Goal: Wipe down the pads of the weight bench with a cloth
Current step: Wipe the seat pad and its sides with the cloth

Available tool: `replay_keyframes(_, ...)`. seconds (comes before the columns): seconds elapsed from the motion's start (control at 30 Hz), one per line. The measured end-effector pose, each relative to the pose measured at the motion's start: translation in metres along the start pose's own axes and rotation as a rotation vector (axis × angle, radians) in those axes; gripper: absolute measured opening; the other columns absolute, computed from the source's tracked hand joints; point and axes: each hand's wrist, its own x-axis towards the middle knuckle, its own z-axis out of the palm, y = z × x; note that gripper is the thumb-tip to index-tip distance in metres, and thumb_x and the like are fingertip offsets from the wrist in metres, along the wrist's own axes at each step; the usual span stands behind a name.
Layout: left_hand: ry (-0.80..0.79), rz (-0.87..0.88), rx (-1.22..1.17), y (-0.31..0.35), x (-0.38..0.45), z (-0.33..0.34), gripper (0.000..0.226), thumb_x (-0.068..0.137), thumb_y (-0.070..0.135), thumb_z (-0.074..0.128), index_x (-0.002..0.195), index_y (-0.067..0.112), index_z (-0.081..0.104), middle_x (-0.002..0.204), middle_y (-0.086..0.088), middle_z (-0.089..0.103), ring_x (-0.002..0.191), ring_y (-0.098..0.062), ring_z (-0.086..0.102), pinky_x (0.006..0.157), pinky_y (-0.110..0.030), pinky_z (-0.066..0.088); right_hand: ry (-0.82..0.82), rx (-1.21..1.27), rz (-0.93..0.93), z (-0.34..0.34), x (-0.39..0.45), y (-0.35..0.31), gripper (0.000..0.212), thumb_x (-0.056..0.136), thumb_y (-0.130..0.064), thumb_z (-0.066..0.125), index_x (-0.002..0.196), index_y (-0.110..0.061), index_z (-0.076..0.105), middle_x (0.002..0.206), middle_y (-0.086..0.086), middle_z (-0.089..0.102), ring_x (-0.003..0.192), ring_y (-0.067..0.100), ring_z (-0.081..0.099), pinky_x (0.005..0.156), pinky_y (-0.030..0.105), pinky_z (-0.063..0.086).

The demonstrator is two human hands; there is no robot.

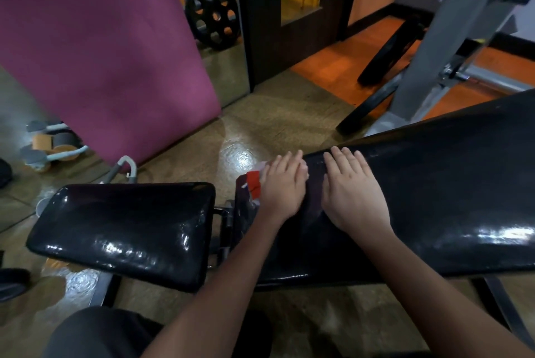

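1. Back pad (434, 198): long, black and glossy, running from centre frame to the right edge and rising toward the right. Both hands rest on its left end.
2. Mat (95, 48): purple, standing upright at upper left, its lower edge on the floor (275, 120).
3. Seat pad (124, 233): black and glossy, just left of the back pad; a narrow gap with metal bracket parts lies between them.
4. Weight plate (212, 17): black with round holes, standing behind the mat.
5. Right hand (351, 192): flat, palm down, fingers straight and together, holding nothing.
6. Left hand (285, 184): flat, palm down at the back pad's left end, pressing on the cloth.
7. Cloth (254, 185): red and white, mostly covered by the left hand; its edge shows at the hand's left side, at the pad's end.
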Motion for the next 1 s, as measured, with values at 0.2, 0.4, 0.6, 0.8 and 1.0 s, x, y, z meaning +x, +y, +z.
replay_keyframes(0.2,-0.087,0.156,-0.32,-0.044,-0.11,-0.021,0.047,0.106,0.041,0.037,0.148,0.054,0.023,0.162,0.023,0.018,0.151,-0.001,0.011,0.124,-0.037,0.011,0.017,-0.004,0.031,-0.002,-0.003,0.0,0.055,0.099,-0.026,0.029,0.143,-0.001,0.052,0.151,0.02,0.049,0.145,0.036,0.039,0.121,0.05,0.027)
replay_keyframes(0.4,-0.099,-0.206,-0.083,-0.066,-0.004,-0.016,0.049,0.102,0.054,0.023,0.147,0.043,0.037,0.158,0.02,0.029,0.151,-0.017,0.018,0.122,-0.05,0.011,0.01,-0.011,0.034,0.003,-0.002,-0.001,0.056,0.1,-0.026,0.029,0.144,0.0,0.05,0.152,0.021,0.047,0.146,0.037,0.037,0.122,0.05,0.025)
replay_keyframes(0.6,-0.181,-0.014,-0.021,0.012,0.048,0.001,0.05,0.097,0.057,0.021,0.139,0.049,0.046,0.143,0.012,0.054,0.134,-0.017,0.047,0.115,-0.047,0.026,0.01,0.011,0.03,0.002,0.002,0.0,0.056,0.099,-0.029,0.032,0.145,-0.004,0.05,0.151,0.018,0.05,0.145,0.034,0.039,0.121,0.048,0.028)
replay_keyframes(0.8,-0.038,0.244,-0.111,-0.055,0.004,-0.012,0.054,0.103,0.057,0.026,0.142,0.028,0.049,0.143,0.008,0.053,0.134,-0.009,0.044,0.113,-0.04,0.034,-0.046,0.066,0.032,-0.005,0.005,-0.002,0.061,0.099,-0.046,0.037,0.147,-0.011,0.05,0.153,0.013,0.048,0.145,0.031,0.037,0.123,0.043,0.024)
replay_keyframes(1.0,-0.097,-0.29,-0.046,-0.06,0.011,-0.013,0.047,0.097,0.062,0.023,0.137,0.047,0.044,0.151,-0.001,0.042,0.141,-0.028,0.034,0.117,-0.042,0.024,-0.227,-0.002,-0.139,-0.026,0.012,0.034,0.074,0.097,-0.072,0.021,0.16,-0.032,0.023,0.167,0.001,0.021,0.154,0.021,0.016,0.125,0.037,0.008)
